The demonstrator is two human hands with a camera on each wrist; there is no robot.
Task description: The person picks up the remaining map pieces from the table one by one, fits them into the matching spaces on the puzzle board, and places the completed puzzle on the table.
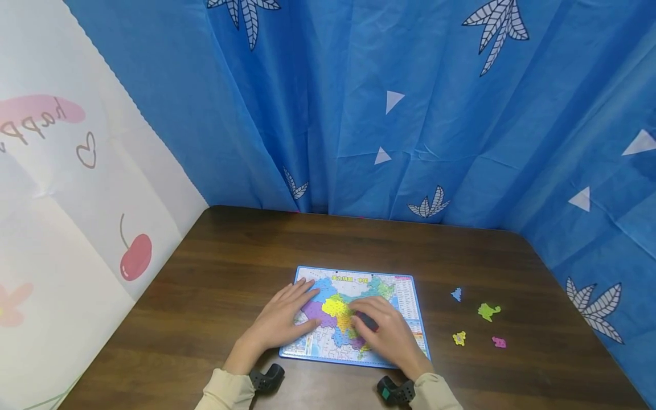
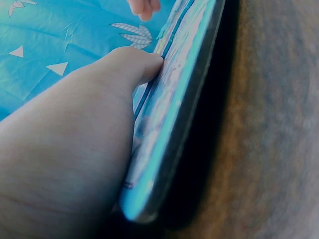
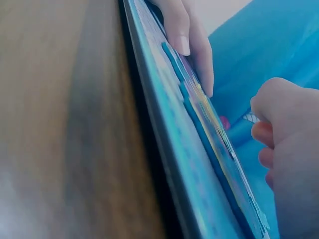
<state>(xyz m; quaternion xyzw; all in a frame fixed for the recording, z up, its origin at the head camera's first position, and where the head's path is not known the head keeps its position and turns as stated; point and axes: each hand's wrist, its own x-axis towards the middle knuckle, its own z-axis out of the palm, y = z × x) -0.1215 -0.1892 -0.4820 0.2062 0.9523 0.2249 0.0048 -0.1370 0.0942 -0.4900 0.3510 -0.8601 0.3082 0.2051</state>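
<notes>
A map puzzle of coloured pieces on a blue-edged board lies on the table. My left hand rests on its left side with fingers spread; in the left wrist view its thumb touches the map surface. Over the right middle of the map is my right hand, fingers bent toward the thumb. In the right wrist view, the right hand appears raised off the board with curled fingers. Whether a piece is between those fingertips is hidden. A dark patch shows beneath the right hand.
Right of the board lie loose puzzle pieces: a blue one, a green one, a yellow one and a pink one. A blue curtain hangs behind the brown table, a white printed cloth at left.
</notes>
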